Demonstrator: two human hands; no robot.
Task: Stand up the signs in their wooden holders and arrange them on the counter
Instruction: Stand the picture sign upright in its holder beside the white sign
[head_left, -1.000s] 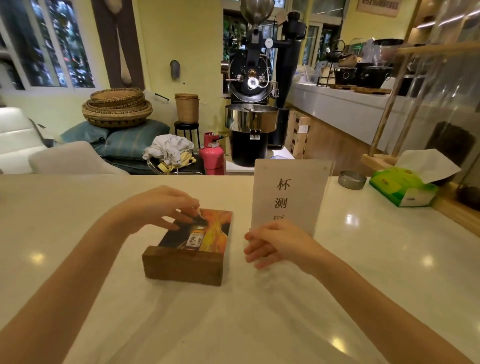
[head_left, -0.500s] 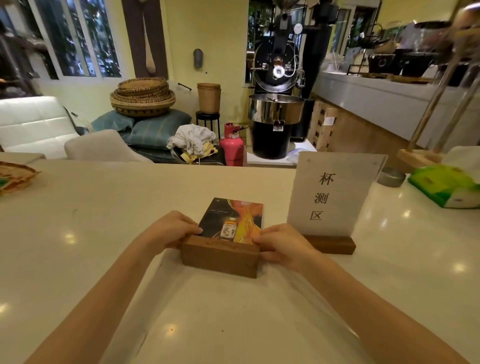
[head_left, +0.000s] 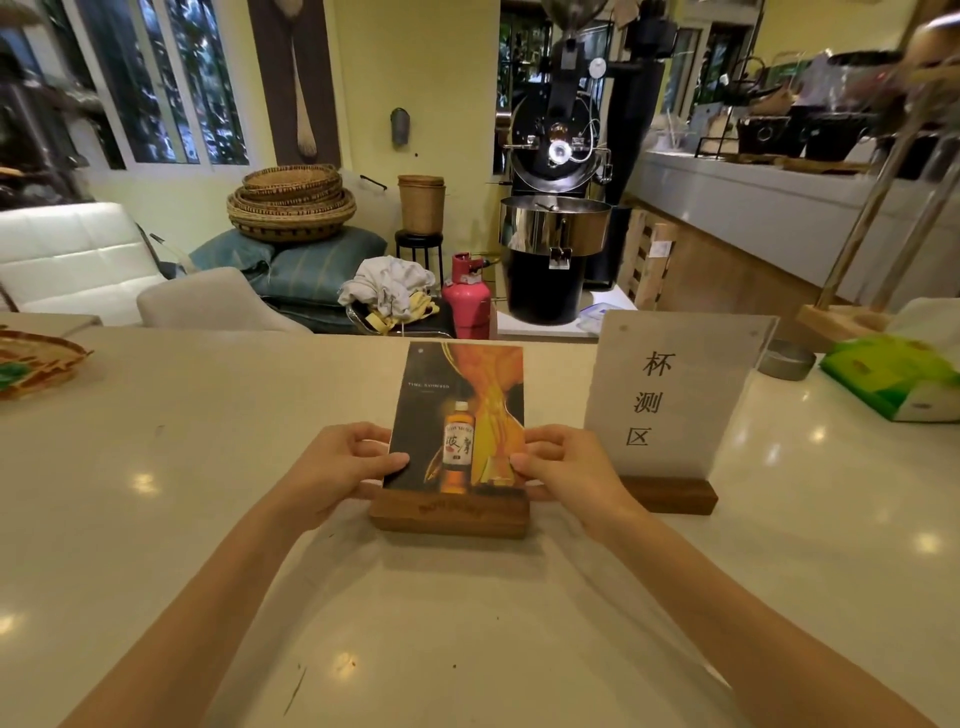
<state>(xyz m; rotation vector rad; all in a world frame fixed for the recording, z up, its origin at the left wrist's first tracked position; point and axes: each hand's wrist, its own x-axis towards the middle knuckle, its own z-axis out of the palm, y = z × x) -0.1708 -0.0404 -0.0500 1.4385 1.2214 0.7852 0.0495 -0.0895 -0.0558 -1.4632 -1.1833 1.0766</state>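
The counter (head_left: 208, 519) is bare on the near side and wide open to the left. Just right of the bottle sign (head_left: 460, 415) stands the white sign (head_left: 675, 395), blocking that side. Far right lies a green tissue pack (head_left: 883, 379).

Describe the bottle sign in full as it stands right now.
The bottle sign is a glossy rectangular card, dark at left with orange and yellow swirls at right, an amber bottle printed low in the middle and small pale lettering above it. It stands upright, facing the camera, its lower edge in a dark wooden holder on the pale counter. The left hand pinches its left edge and the right hand its right edge. The white sign stands just to its right, apart.
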